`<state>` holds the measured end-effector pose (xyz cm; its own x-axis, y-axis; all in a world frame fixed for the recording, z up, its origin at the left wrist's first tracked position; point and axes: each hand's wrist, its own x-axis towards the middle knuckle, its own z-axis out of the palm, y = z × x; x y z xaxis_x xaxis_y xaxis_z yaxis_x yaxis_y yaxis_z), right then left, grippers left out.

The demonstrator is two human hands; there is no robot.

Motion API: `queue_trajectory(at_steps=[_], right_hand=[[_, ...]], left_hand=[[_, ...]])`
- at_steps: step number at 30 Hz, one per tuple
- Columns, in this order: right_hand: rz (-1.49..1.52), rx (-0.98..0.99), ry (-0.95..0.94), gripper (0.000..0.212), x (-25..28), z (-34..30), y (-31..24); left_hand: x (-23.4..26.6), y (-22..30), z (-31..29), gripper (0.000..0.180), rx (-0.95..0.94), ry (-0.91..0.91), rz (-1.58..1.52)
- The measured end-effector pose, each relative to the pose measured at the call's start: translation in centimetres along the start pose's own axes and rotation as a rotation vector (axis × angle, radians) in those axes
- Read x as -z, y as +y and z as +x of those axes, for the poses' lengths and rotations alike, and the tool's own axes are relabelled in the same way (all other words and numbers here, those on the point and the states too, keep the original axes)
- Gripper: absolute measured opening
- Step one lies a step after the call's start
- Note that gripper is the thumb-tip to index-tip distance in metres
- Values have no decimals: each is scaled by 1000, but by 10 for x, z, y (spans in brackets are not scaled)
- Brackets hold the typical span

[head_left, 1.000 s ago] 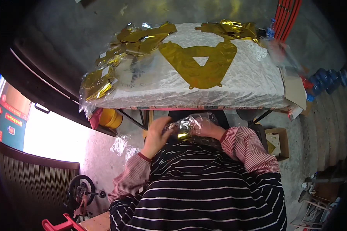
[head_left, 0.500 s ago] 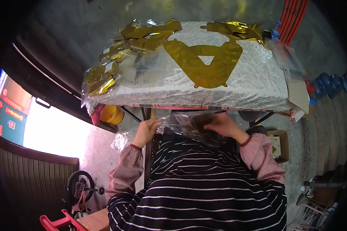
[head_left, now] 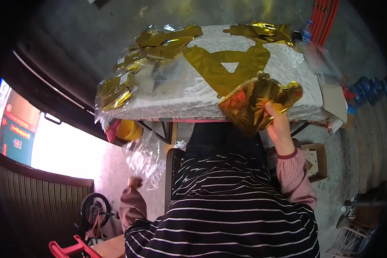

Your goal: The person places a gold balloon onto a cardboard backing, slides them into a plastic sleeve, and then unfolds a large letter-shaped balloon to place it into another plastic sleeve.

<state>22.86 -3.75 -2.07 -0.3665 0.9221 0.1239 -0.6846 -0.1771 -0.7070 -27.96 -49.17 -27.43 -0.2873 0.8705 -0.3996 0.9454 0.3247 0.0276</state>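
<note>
My right hand (head_left: 279, 127) grips a crumpled, folded gold foil sheet (head_left: 249, 101), thumb on top, raised over the table's near edge. Behind it lies a flat gold foil sheet (head_left: 210, 64), broad with tapering sides and a small triangular cutout; the held piece covers its lower right part. My left hand (head_left: 134, 182) is low at the left, beside a clear plastic bag (head_left: 147, 157). Motion blurs its fingers, so whether it still holds the bag does not show.
Gold sheets in clear bags (head_left: 116, 92) lie along the left of the cloth-covered table (head_left: 185, 107). More gold foil (head_left: 266, 33) rests at the back right, near a water bottle (head_left: 307, 32). A cardboard box (head_left: 318, 161) stands on the floor at right, a yellow bucket (head_left: 129, 130) under the table's left.
The gold foil sheet is now out of the clear bag, lifted right and up by my right hand. My left hand has dropped down and left, away from my right hand.
</note>
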Motion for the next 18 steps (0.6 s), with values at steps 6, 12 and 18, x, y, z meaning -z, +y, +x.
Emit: queue_trajectory(at_steps=[6,12,18], right_hand=[[28,-186,-37,29,-12,12,31],[5,-270,-112,33,-10,4,19],[14,-477,-286,45,-55,12,24]], left_hand=[[-112,-3,-33,35,1005,-139,-252],[173,167,54,30,235,849,-867],[317,321,81,57,-661,429,-1254]])
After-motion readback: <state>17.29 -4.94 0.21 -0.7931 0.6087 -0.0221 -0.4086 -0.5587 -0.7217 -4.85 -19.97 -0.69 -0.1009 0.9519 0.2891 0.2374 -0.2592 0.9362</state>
